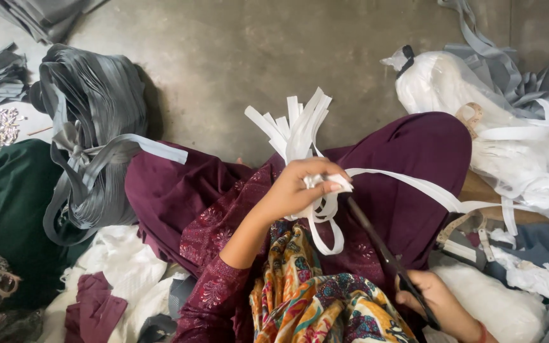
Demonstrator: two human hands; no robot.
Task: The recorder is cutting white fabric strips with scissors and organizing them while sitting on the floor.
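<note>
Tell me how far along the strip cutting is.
Done: a fan of cut white strips sticks up from the left hand. In hand: the right hand holds scissors, blades at the white tape beside that fist. Left: the tape runs on to the bagged white pile.

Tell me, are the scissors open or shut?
Cannot tell: the scissors, held by the right hand, reach the white strips, which hide the tip.

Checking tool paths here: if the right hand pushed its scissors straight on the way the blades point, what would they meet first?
Probably the bundle of white fabric strips gripped in the left hand; the black scissors in the right hand point up-left at it, though depth is unclear.
</note>
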